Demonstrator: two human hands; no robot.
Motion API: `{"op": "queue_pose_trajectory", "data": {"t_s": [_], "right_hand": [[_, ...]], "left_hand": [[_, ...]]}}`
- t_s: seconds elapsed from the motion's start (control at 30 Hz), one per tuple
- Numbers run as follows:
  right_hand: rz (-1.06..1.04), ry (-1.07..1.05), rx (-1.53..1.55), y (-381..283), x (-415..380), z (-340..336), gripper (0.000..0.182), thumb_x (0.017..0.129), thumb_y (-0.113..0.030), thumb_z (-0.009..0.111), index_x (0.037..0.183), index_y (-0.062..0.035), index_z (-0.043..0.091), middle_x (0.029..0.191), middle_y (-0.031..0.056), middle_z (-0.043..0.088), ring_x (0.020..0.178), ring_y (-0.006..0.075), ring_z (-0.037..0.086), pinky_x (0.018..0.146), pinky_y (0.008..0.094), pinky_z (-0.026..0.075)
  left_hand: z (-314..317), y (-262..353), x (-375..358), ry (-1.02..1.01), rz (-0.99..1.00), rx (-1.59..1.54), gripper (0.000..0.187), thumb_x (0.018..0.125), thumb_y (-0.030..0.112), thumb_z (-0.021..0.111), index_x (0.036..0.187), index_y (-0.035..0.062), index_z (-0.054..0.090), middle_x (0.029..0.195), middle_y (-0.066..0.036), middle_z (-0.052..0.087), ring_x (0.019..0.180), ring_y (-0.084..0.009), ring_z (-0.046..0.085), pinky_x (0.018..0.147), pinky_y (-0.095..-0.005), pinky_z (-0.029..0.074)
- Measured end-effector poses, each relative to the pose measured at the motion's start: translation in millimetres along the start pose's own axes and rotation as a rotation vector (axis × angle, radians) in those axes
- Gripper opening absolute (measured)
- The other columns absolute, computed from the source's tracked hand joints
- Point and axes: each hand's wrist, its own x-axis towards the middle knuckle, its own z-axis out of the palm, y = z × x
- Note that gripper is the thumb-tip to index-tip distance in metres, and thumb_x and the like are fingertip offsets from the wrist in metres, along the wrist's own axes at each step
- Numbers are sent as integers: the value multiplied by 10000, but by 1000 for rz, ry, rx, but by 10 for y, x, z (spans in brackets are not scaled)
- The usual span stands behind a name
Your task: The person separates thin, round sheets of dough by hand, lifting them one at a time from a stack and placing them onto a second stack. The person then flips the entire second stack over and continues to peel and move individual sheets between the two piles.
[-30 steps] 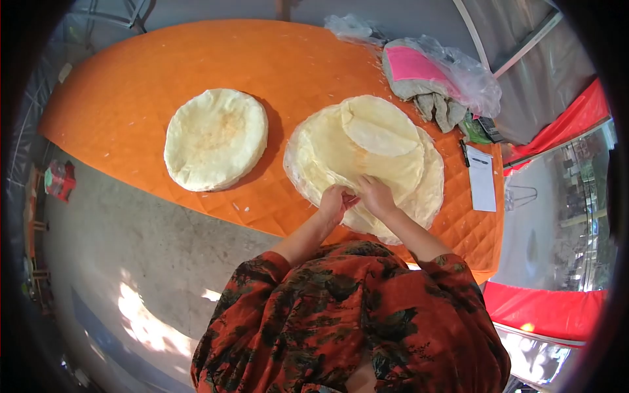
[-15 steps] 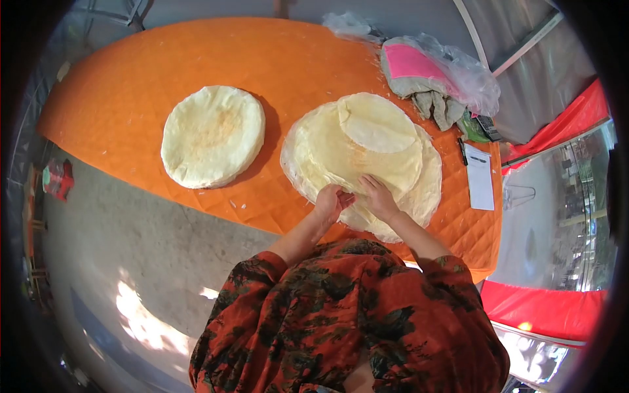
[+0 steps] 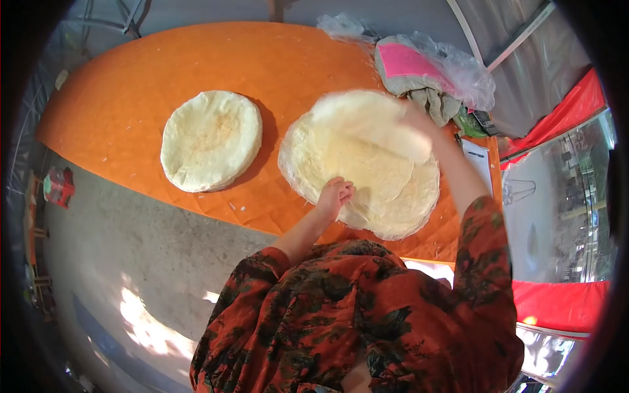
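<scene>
A wide stack of thin, pale flatbread sheets [image 3: 393, 209] lies on the orange-covered table, its layers overlapping unevenly. My left hand [image 3: 337, 195] is at the near-left part of this stack with the fingers curled closed; whatever may be in them is hidden. At the stack's far right side, my right hand [image 3: 417, 124] is smeared by motion. It has hold of a thin flatbread [image 3: 367, 118], which is blurred as well and partly raised over the others. The fingertips of that hand cannot be made out.
Left of the stack sits a second round pile of flatbreads [image 3: 211, 141]. A grey and pink cloth bundle [image 3: 409, 65] with clear plastic lies at the back right, near a white notepad [image 3: 477, 160]. The orange cover [image 3: 131, 72] spans the table.
My right hand has gone from the stack's near side to its far right, and a flatbread there is now moving and blurred. My left hand stays near the same place.
</scene>
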Motion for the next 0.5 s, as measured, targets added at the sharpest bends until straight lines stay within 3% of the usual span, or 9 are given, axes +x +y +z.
{"op": "queue_pose_trajectory", "data": {"t_s": [0.03, 0.07, 0.1, 0.17, 0.3, 0.4, 0.43, 0.47, 0.5], "right_hand": [[47, 101, -125, -306, 60, -551, 379, 715, -166, 689, 1050, 7, 658, 905, 129, 693, 827, 166, 634, 732, 358, 510], [-194, 72, -64, -86, 377, -922, 339, 724, -177, 689, 995, 25, 670, 858, 133, 693, 802, 160, 628, 731, 358, 504], [-248, 142, -132, -46, 566, -1241, 316, 741, -165, 676, 977, 44, 657, 837, 111, 688, 765, 172, 633, 698, 352, 503], [-140, 283, -242, -658, 326, -1666, 267, 757, -134, 654, 946, 54, 654, 821, 65, 680, 722, 176, 633, 652, 341, 498], [-212, 372, -204, -499, 580, -2037, 275, 754, -187, 662, 973, -21, 673, 841, 176, 685, 773, 295, 662, 693, 389, 503], [-141, 509, -409, -840, 177, -1406, 219, 763, -172, 636, 921, -26, 680, 856, 206, 676, 793, 320, 665, 696, 418, 507], [-229, 515, -529, -638, 173, -1031, 171, 764, -151, 608, 860, -37, 692, 872, 223, 669, 806, 346, 663, 688, 456, 506], [-67, 375, -698, -762, -42, -608, 200, 791, -206, 583, 864, -62, 702, 874, 185, 675, 810, 346, 654, 706, 452, 502], [-147, 350, -581, -56, 214, 35, 201, 804, -172, 532, 847, -58, 692, 841, 196, 667, 810, 346, 647, 699, 473, 493]], "left_hand": [[17, 7, 14, 15, -3, 22, 574, 860, 44, 521, 1369, -16, 262, 1222, -170, 538, 1090, -276, 575, 925, -391, 469], [34, 20, 23, 30, -6, 42, 574, 870, 50, 521, 1376, -14, 258, 1236, -175, 534, 1121, -291, 567, 937, -400, 466], [54, 27, 16, 40, -12, 51, 576, 869, 53, 523, 1376, -12, 258, 1236, -174, 536, 1124, -290, 565, 938, -399, 465], [86, 33, -1, 61, -23, 59, 581, 866, 60, 528, 1377, -8, 259, 1234, -171, 538, 1131, -289, 562, 939, -395, 461], [55, 33, 19, 57, -20, 90, 577, 861, 64, 524, 1376, -2, 271, 1208, -159, 550, 1111, -275, 569, 927, -389, 461], [100, 77, 5, 51, -31, 117, 564, 849, 72, 541, 1357, 3, 306, 1194, -153, 549, 1086, -265, 571, 901, -380, 468], [79, 67, 4, 59, -26, 99, 546, 844, 73, 550, 1341, 6, 333, 1186, -151, 548, 1067, -262, 573, 886, -377, 472], [59, 51, 5, 68, -20, 79, 529, 840, 75, 559, 1326, 9, 361, 1178, -148, 547, 1048, -259, 575, 872, -375, 476], [35, 7, 4, 145, 99, 158, 510, 825, 71, 565, 1298, 2, 386, 1132, -146, 558, 993, -246, 576, 850, -374, 476]]}}
